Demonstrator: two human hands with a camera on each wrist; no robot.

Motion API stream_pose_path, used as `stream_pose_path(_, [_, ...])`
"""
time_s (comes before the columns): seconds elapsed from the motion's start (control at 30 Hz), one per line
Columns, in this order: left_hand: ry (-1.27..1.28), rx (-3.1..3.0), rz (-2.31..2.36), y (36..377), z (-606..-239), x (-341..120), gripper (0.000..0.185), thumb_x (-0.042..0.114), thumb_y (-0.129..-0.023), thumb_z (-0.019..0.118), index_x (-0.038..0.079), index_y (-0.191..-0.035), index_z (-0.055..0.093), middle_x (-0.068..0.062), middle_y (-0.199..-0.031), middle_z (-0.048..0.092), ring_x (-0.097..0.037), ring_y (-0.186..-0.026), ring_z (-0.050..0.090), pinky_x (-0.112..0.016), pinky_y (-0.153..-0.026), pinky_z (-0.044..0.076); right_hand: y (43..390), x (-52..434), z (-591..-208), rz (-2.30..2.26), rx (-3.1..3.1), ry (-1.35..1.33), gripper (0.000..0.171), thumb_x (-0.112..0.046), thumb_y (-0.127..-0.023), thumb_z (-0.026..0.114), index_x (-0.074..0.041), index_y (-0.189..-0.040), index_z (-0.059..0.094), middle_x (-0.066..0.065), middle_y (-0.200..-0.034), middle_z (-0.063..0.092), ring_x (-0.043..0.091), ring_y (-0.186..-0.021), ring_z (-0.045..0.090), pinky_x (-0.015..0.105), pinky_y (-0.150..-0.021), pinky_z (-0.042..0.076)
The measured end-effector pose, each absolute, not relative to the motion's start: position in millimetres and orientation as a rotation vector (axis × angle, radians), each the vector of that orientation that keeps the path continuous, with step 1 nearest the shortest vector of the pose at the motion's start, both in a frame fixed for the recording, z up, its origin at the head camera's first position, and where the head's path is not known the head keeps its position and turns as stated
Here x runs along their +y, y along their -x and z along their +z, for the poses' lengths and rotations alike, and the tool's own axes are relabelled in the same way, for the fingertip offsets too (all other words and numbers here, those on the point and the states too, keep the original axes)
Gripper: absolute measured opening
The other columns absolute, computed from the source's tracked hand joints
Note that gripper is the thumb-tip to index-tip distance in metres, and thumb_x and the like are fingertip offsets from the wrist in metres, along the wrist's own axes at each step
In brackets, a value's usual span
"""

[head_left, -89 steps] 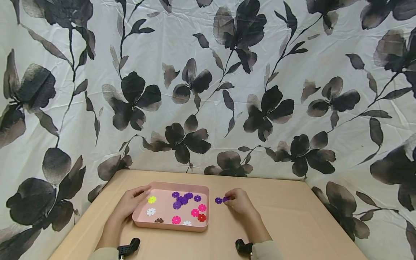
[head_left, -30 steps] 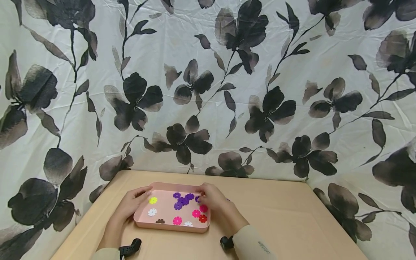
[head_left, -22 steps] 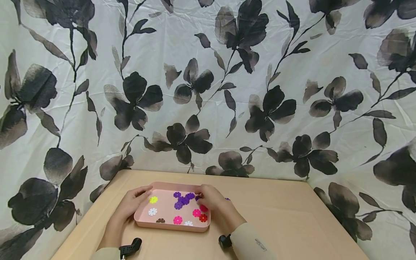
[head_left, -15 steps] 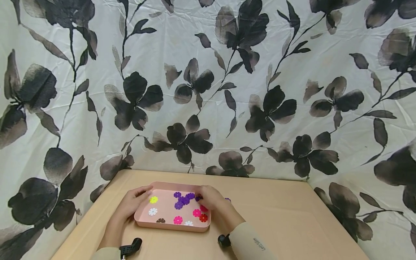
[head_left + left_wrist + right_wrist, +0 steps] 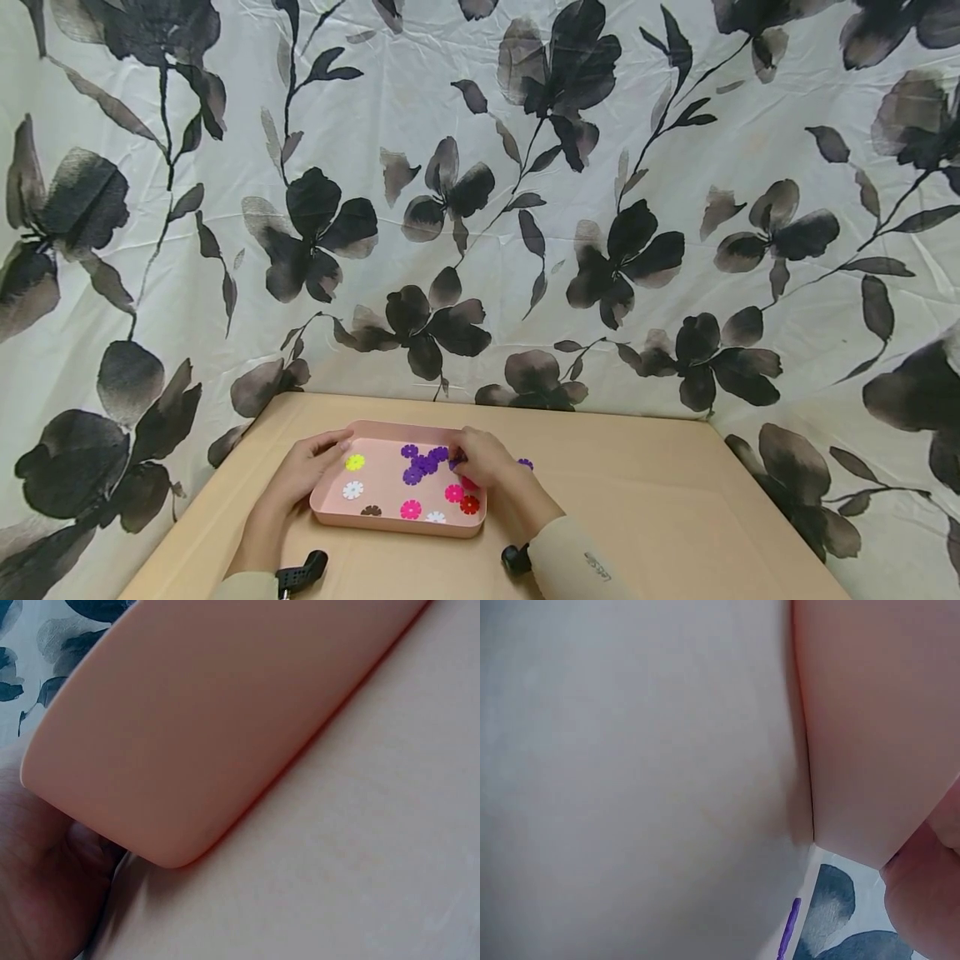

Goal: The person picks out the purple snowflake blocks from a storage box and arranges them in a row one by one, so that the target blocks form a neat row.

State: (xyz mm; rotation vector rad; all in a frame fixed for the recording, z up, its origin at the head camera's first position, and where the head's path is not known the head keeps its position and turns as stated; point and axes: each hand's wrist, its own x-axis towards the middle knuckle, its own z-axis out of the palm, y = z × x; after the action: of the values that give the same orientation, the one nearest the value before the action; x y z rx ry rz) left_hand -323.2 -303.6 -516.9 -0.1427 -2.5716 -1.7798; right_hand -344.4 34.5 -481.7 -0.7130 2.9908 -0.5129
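While both hands meet at the tray, parts lie thus:
Pink tray (image 5: 390,523): on the table (image 5: 675,517), at 6 o'clock.
Purple discs (image 5: 422,462): tray's 1 o'clock corner.
Right hand (image 5: 483,460): fingers curled over those discs; grip unclear.
Left hand (image 5: 303,469): fingers grip the tray's 9 o'clock rim.
Stray purple disc (image 5: 526,463): 3 o'clock, outside the tray.
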Motion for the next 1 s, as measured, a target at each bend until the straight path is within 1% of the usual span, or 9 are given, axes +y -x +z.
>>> stream_pose_path(0.23, [0.148,-2.569,-1.786,323.3,-516.8,-303.2,0.053,0.038,-0.107,0.060,0.010,-0.151,0.055,-0.015,-0.159,0.049,-0.038,-0.153,0.038,-0.055,-0.123,0.035,344.1,36.2,-482.7,-0.621,2.984,0.720,0.014,-0.011,-0.087,0.084,-0.019,-0.095,0.076,-0.006,-0.092,0.058,0.008,-0.084,0.054,0.021,-0.083,0.058])
stream_pose_path(0.47, [0.152,-2.575,-1.763,323.6,-516.9,-303.2,0.052,0.037,-0.107,0.060,0.010,-0.151,0.055,-0.016,-0.159,0.050,-0.039,-0.152,0.038,-0.056,-0.123,0.034,342.0,36.4,-481.4,-0.729,2.954,0.704,0.012,-0.008,-0.085,0.085,-0.016,-0.092,0.079,-0.005,-0.089,0.058,0.008,-0.081,0.055,0.016,-0.075,0.057])
stream_pose_path(0.6, [0.152,-2.569,-1.783,323.9,-516.6,-303.0,0.052,0.037,-0.107,0.060,0.010,-0.151,0.055,-0.015,-0.159,0.049,-0.038,-0.153,0.038,-0.056,-0.123,0.034,341.3,36.7,-480.9,-0.748,2.952,0.713,0.012,-0.008,-0.085,0.086,-0.016,-0.092,0.081,-0.006,-0.089,0.059,0.007,-0.081,0.056,0.017,-0.076,0.058])
stream_pose_path(0.77, [0.150,-2.572,-1.790,323.2,-516.2,-303.0,0.052,0.038,-0.107,0.059,0.011,-0.151,0.055,-0.014,-0.160,0.049,-0.037,-0.153,0.037,-0.055,-0.124,0.033,339.8,39.2,-480.0,-0.755,2.954,0.750,0.013,-0.010,-0.086,0.085,-0.015,-0.097,0.083,-0.006,-0.091,0.063,0.006,-0.082,0.057,0.017,-0.079,0.059])
stream_pose_path(0.9, [0.164,-2.581,-1.762,322.6,-516.4,-303.4,0.053,0.039,-0.106,0.059,0.011,-0.151,0.056,-0.014,-0.158,0.051,-0.037,-0.152,0.039,-0.055,-0.123,0.035,336.4,43.4,-477.6,-0.834,2.950,0.777,0.017,-0.010,-0.088,0.083,-0.013,-0.105,0.083,-0.004,-0.097,0.065,0.006,-0.086,0.058,0.018,-0.080,0.059])
stream_pose_path(1.0, [0.172,-2.592,-1.726,321.7,-516.2,-303.4,0.053,0.039,-0.107,0.059,0.010,-0.151,0.056,-0.016,-0.157,0.051,-0.039,-0.151,0.041,-0.056,-0.122,0.036,331.4,47.9,-474.2,-0.964,2.913,0.744,0.023,-0.008,-0.090,0.081,-0.011,-0.113,0.082,-0.003,-0.101,0.064,0.007,-0.089,0.059,0.018,-0.079,0.059])
